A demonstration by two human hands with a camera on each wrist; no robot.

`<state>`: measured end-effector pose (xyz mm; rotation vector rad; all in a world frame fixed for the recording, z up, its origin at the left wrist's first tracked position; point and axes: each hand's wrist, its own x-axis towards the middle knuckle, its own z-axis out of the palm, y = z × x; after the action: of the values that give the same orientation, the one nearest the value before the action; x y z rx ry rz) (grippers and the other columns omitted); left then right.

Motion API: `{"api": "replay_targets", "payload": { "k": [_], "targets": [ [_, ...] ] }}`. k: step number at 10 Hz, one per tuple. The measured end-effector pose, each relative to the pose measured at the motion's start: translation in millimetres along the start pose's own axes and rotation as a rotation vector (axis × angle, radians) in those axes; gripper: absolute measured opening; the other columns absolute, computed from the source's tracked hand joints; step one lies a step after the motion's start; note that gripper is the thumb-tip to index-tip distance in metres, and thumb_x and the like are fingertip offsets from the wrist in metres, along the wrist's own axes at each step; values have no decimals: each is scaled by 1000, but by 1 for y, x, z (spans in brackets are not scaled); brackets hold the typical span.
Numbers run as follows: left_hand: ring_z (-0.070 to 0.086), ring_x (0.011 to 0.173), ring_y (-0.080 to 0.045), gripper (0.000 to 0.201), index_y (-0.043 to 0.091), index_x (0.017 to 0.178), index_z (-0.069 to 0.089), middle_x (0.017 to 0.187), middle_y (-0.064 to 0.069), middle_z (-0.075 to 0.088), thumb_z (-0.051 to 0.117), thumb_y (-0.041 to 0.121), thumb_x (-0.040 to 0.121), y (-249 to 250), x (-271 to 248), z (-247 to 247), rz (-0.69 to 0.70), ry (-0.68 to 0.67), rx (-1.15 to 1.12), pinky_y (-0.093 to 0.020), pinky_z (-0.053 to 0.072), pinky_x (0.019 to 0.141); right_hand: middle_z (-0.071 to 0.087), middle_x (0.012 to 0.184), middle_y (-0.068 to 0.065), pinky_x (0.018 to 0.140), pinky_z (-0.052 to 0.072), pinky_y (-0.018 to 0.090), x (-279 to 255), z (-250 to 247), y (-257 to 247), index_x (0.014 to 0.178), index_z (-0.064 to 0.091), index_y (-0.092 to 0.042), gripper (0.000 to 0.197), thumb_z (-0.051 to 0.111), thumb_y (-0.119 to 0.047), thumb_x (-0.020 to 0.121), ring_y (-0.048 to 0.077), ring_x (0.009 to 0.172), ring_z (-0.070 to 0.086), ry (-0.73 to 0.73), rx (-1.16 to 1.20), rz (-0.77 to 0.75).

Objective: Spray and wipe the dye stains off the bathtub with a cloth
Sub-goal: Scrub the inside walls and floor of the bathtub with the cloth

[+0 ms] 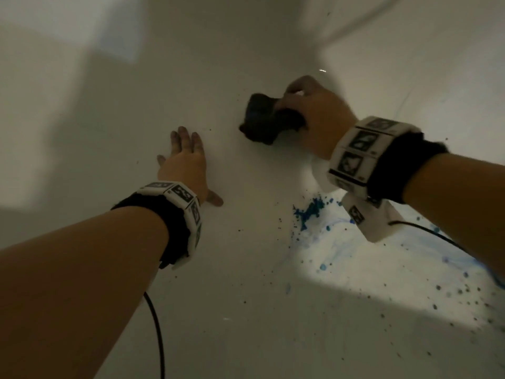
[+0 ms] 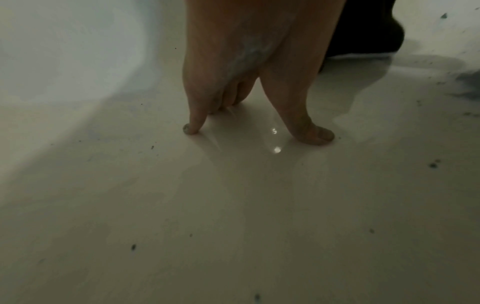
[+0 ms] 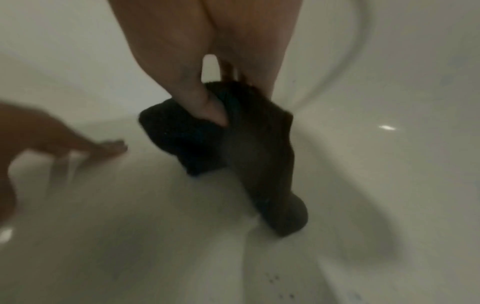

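Observation:
I look down into a white bathtub (image 1: 246, 310). My right hand (image 1: 308, 110) grips a dark, bunched cloth (image 1: 262, 119) and holds it against the tub surface near the far right wall; the right wrist view shows the thumb pressed into the cloth (image 3: 221, 156). My left hand (image 1: 185, 160) rests flat on the tub floor with fingers straight and spread, left of the cloth; its fingertips (image 2: 192, 129) touch the glossy floor. Blue dye stains (image 1: 308, 212) and dark specks spread over the floor at the lower right, nearer to me than the cloth.
The tub's curved wall (image 1: 410, 64) rises on the right. A bright patch of light (image 1: 382, 263) falls on the stained floor. Thin black cables (image 1: 157, 332) trail from both wrist bands. No spray bottle is in view.

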<state>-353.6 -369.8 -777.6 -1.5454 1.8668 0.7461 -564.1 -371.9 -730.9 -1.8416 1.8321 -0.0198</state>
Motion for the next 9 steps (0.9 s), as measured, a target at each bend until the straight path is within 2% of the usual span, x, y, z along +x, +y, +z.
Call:
{"api": "replay_targets", "payload": {
  "k": [1,2,3,4,5,6,7,8,9],
  "targets": [
    [-15,143,-29,137,5,146,-16,153,-15,-23,81,47,60,1,0,1,6,9,3,-54,12,113,16,150,11,100,35,41,3,19,-7,145,19,-37,71,56,-16,88,36,132,26,-282,-337,-24],
    [-14,143,-29,137,4,146,-16,153,-15,-23,81,48,60,0,-1,1,8,11,3,-54,12,113,1,154,7,103,36,45,-12,36,-7,145,18,-37,81,59,-5,83,38,139,7,-286,-435,-51],
    [-14,143,-29,137,4,146,-17,153,-15,-24,81,48,60,-1,-1,2,8,5,13,-53,12,114,2,154,7,104,38,44,-36,48,-2,142,25,-32,70,53,-2,85,38,138,9,-303,-432,-131],
    [-13,143,-29,137,4,146,-16,153,-15,-23,81,48,60,-1,0,0,10,13,12,-54,13,113,2,155,4,110,30,41,-66,56,15,144,24,-30,64,48,-4,90,36,140,7,-488,-521,-209],
    [-12,143,-30,138,4,146,-16,153,-15,-22,81,49,58,-1,1,-1,15,23,12,-55,14,113,24,151,11,104,37,41,-92,53,26,134,46,-20,58,58,1,82,40,134,26,-520,-420,-232],
    [-12,144,-30,139,4,146,-15,153,-16,-21,81,50,58,0,1,1,18,33,30,-55,16,113,61,101,21,60,56,43,-111,46,12,89,70,-8,41,83,2,52,40,82,60,-217,-328,-275],
    [-11,144,-30,139,4,146,-14,153,-16,-20,81,50,58,-1,0,2,13,39,36,-54,17,113,52,120,14,80,52,43,-136,67,-32,117,57,-13,33,64,-19,85,33,101,56,-320,-179,-214],
    [-10,144,-31,139,3,146,-14,153,-16,-19,82,50,57,1,1,2,7,36,45,-54,20,112,31,131,3,87,41,45,-171,103,-78,133,33,-21,40,35,-39,98,32,115,46,-646,13,-224],
    [-10,144,-31,139,3,146,-14,153,-17,-19,82,50,57,2,2,0,5,42,49,-54,21,112,26,137,7,85,41,53,-177,137,-98,138,30,-17,41,30,-33,100,41,115,42,-793,71,-249]
  ]
}}
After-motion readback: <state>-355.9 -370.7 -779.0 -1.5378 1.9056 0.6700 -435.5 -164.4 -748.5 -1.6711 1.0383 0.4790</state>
